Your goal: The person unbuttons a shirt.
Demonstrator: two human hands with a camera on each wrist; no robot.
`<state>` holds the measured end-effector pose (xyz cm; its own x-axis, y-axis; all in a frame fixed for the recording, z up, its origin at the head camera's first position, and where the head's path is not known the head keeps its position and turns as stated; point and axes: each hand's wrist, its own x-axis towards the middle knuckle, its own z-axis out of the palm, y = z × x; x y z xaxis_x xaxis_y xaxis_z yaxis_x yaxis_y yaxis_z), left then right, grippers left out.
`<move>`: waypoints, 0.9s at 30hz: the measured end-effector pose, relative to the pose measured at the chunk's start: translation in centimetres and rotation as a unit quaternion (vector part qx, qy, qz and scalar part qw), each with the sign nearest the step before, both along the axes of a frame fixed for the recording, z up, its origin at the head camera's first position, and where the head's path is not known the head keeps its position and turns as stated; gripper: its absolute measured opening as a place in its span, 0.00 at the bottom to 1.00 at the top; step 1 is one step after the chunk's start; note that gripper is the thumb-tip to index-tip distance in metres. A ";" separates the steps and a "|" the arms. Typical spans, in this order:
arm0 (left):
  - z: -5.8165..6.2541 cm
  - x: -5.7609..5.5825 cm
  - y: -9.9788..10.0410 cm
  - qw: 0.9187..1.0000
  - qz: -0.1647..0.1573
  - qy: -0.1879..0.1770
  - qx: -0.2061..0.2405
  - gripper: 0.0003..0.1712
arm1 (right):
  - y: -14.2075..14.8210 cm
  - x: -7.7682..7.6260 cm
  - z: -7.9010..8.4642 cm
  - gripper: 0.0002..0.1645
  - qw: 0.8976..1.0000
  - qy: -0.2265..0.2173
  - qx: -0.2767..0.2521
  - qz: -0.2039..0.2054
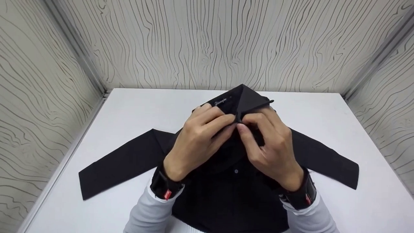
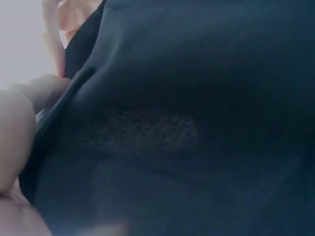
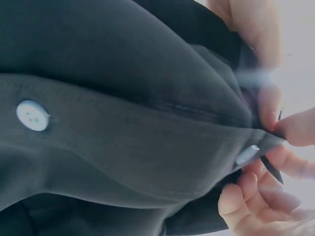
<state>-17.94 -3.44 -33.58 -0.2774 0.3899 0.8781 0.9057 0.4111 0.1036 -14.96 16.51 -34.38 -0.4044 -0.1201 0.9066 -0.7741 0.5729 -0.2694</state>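
A black long-sleeved shirt [image 1: 233, 197] lies front up, its collar [image 1: 251, 98] lifted toward the far side. My left hand [image 1: 199, 137] pinches one side of the collar's front opening between thumb and fingers. On the other side, my right hand [image 1: 273, 142] pinches the edge close by, and the two sets of fingertips nearly meet. A pale button [image 3: 247, 154] sits near the pinched edge in the right wrist view, with another button [image 3: 33, 115] further along the placket. Dark cloth [image 2: 197, 73] fills most of the left wrist view. Whether a button is in a buttonhole is hidden.
Both sleeves, one sleeve [image 1: 121, 163] at left and the other sleeve [image 1: 326, 160] at right, spread outward on the white table [image 1: 142, 106]. Wood-patterned panels [image 1: 207, 42] stand behind and at both sides, with metal posts [image 1: 77, 48] at the corners.
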 end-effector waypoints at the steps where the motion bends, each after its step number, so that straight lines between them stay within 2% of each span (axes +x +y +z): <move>1: -0.1 0.0 0.0 1.000 0.003 0.002 -0.003 0.05 | 0.1 0.0 -0.1 0.06 1.000 -0.006 0.003 0.001; 6: -0.5 -0.2 0.1 1.000 -0.006 -0.006 -0.011 0.05 | 0.1 -0.2 -0.5 0.02 0.999 -0.025 -0.014 0.029; 11: -0.9 -1.2 0.0 0.999 -0.036 -0.035 0.005 0.06 | 0.2 -0.8 -0.6 0.06 0.991 -0.050 -0.056 0.106; 15: -1.1 -1.9 0.0 0.994 -0.076 -0.068 0.026 0.06 | 0.7 -1.1 -0.6 0.05 0.971 -0.124 -0.120 0.166; 20: -1.1 -1.8 0.1 0.985 -0.129 -0.108 0.046 0.06 | 1.4 -0.9 -0.3 0.03 0.940 -0.220 -0.173 0.192; 24: -1.2 -1.5 0.2 0.985 -0.122 -0.111 0.039 0.06 | 1.9 -0.8 -0.1 0.02 0.924 -0.274 -0.179 0.195; 27: -1.3 -1.4 0.2 0.990 -0.100 -0.096 0.033 0.08 | 2.0 -0.7 0.0 0.01 0.919 -0.300 -0.174 0.190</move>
<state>-19.30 -3.23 -34.84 -0.3646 0.3977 0.8420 0.9292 0.2132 0.3017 -15.69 18.53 -34.37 -0.8324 -0.1018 0.5447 -0.5530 0.0909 -0.8282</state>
